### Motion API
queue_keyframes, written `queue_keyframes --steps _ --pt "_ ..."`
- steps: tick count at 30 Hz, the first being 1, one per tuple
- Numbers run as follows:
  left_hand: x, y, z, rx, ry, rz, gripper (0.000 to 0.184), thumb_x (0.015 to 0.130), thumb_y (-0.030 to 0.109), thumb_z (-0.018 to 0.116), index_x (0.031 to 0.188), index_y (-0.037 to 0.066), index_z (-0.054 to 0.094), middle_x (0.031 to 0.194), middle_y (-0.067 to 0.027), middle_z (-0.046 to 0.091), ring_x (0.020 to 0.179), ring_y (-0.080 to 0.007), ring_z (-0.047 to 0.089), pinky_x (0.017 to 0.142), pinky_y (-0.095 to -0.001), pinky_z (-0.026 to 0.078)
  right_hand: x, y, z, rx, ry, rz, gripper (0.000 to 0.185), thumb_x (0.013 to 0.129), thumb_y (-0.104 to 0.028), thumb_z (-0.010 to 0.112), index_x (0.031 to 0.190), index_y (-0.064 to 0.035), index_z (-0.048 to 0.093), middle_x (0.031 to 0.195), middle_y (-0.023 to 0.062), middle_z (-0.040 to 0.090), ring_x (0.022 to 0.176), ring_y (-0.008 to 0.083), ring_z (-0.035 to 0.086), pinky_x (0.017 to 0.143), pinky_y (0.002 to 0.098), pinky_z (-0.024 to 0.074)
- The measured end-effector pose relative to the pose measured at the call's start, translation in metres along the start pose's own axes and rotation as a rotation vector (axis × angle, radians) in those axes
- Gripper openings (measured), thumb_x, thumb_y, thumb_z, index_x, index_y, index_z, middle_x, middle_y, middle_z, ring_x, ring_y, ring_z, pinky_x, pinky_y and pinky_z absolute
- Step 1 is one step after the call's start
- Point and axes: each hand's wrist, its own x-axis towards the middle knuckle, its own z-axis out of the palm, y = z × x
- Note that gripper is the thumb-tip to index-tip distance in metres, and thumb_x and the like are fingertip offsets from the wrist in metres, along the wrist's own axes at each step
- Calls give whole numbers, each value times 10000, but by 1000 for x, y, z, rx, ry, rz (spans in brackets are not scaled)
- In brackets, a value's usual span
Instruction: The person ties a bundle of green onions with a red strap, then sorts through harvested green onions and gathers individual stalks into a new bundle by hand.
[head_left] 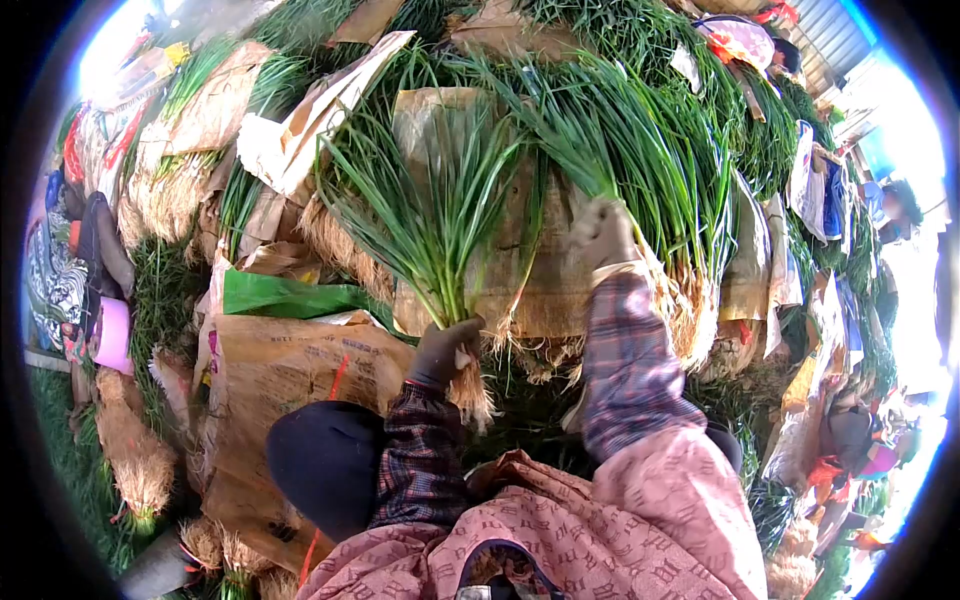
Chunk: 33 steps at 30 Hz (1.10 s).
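In the head view, my gloved left hand (pixel 447 352) is closed round the lower stems of a bunch of green onion seedlings (pixel 445 215). Their long leaves fan upward, and pale roots hang below the fist. Further right, my gloved right hand (pixel 606 234) looks closed, though motion blurs it. Green leaves (pixel 598 175) converge at its top, as if gripped there. Right beside it lies a larger heap of seedlings (pixel 680 170), roots toward me. Behind both hands is a brown paper-like sheet (pixel 520 285), partly covered by the leaves.
Brown sacking (pixel 290 400) with a green strip (pixel 285 296) lies at left. Rooted bundles (pixel 135 440) are stacked further left. More seedlings and wrapping sheets (pixel 210 100) cover the back. Other people work at the right (pixel 850 435) and left edges. My dark knee (pixel 322 455) is close below.
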Motion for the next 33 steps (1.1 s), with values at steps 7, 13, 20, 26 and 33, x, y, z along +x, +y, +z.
queue_keyframes --steps 7,13,20,26,33 --pt "34 30 31 -545 415 -536 220 796 170 649 934 2 617 791 -40 601 746 -137 574 670 -281 457 -10 17 48 -997 673 422 173 902 -167 509 939 -4 552 778 67 596 519 80 490 453 198 444" --pt "47 27 48 -484 398 -469 260 791 169 656 980 -8 626 828 -51 634 698 -129 580 625 -264 464 -2 79 21 -169 21 390 109 911 -173 456 885 -107 540 639 -6 455 464 105 368 424 243 296" --pt "31 9 33 -455 144 -452 250 795 148 633 960 -39 625 753 -82 626 634 -162 604 560 -281 474 -41 29 46 -683 274 206 185 945 -188 425 963 -37 530 605 -4 452 492 111 448 444 258 398" --pt "14 63 47 -495 222 -486 179 778 146 630 836 -21 601 662 -45 591 580 -144 579 532 -273 453 -31 54 111 -2022 258 372 355 795 -344 555 892 -28 685 927 216 653 902 324 646 787 373 507" --pt "4 52 47 -290 147 -287 183 837 127 559 901 -20 647 781 -87 647 672 -157 615 634 -271 487 -45 74 105 -2173 68 281 301 821 -312 540 897 -60 686 893 152 672 817 285 662 730 382 521"
